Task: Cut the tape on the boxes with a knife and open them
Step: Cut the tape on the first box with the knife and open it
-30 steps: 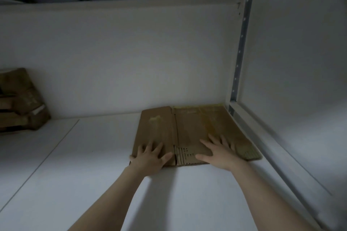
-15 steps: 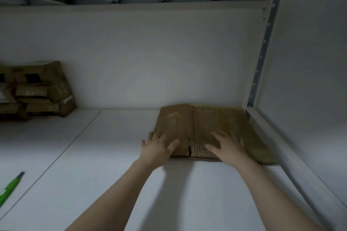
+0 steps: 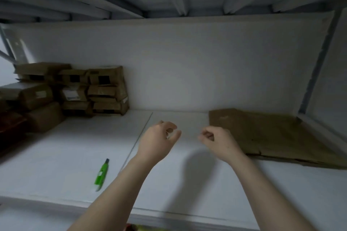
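Note:
A flattened brown cardboard box (image 3: 272, 133) lies on the white shelf at the right, against the corner post. Just left of its near corner hovers my right hand (image 3: 217, 140), fingers loosely curled, holding nothing. My left hand (image 3: 159, 139) hangs over the bare shelf in the middle, fingers also loosely curled and empty. A green utility knife (image 3: 101, 173) lies on the shelf to the front left, apart from both hands. A stack of taped brown boxes (image 3: 75, 92) stands at the back left against the wall.
The white shelf board (image 3: 75, 155) has a seam running from the back toward the front. Its front edge (image 3: 169, 212) crosses the bottom. A metal upright (image 3: 317, 65) stands at the right, and the ribbed shelf above is close overhead.
Both hands have lifted off the flattened box and drawn left, their fingers curling. The view has swung left, bringing the knife and the box stack into sight.

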